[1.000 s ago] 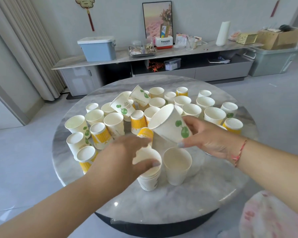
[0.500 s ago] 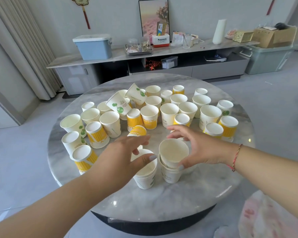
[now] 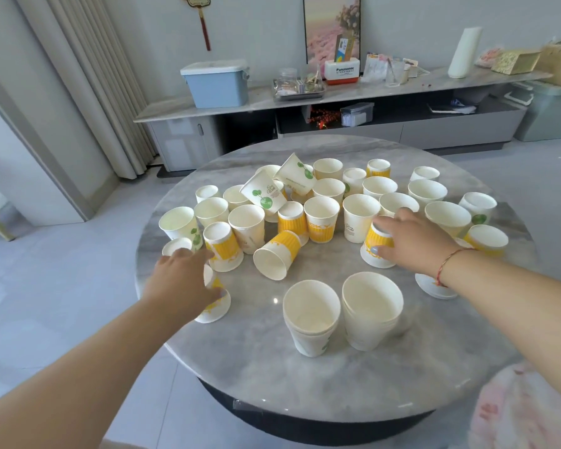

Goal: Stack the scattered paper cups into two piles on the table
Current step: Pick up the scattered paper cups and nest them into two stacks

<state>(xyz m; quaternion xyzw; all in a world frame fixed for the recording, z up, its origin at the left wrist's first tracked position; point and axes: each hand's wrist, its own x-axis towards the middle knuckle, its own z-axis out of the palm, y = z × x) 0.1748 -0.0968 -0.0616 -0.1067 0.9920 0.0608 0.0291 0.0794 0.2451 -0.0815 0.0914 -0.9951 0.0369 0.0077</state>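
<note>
Home living room. Low grey marble-top TV console (image 3: 337,102) runs along the wall, holding a blue plastic lidded storage bin (image 3: 216,82), a framed pink floral picture (image 3: 332,25) and a white tissue box (image 3: 342,71). Red Chinese knot ornament (image 3: 203,14) hangs above; beige pleated curtain (image 3: 88,76) at left; round grey marble table (image 3: 305,377) on pale tiled floor.

Two hands (image 3: 182,283), two cup stacks (image 3: 311,315), one table (image 3: 305,384).

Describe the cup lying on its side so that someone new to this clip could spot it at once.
On the round marble table, look just beyond the two short piles near the front edge. The tipped cup lies there, open mouth facing the camera. It alone is on its side on the tabletop, with a yellow ribbed sleeve.
</note>
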